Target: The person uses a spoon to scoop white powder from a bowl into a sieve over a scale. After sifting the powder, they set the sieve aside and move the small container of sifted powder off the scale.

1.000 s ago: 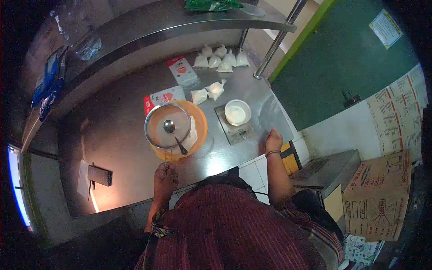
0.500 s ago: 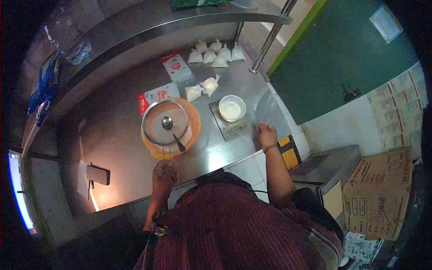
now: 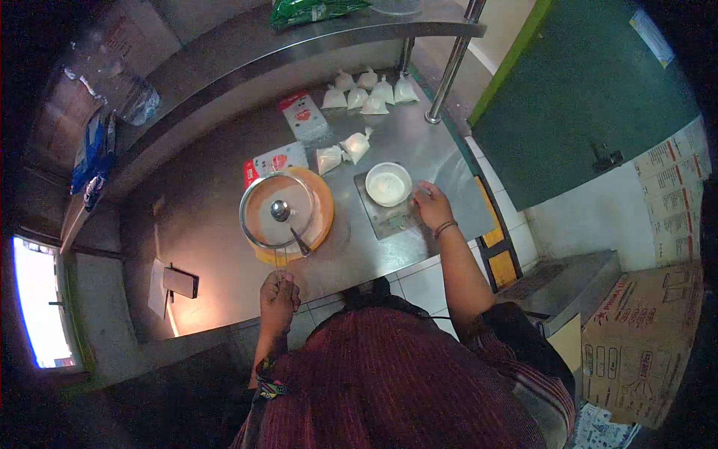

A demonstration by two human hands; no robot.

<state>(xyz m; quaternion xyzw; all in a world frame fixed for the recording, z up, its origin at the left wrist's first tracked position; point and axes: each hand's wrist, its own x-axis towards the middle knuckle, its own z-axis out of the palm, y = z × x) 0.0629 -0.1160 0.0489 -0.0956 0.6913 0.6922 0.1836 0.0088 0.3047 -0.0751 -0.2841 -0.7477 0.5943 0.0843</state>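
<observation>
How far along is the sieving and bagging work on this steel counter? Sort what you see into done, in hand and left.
Done: small tied bags of white powder sit at the back, two more nearer. In hand: the left hand holds the sieve by its handle over the orange bowl, a spoon lying in it; the right hand is at the white bowl on the scale. Left: the powder in that bowl is unbagged.
</observation>
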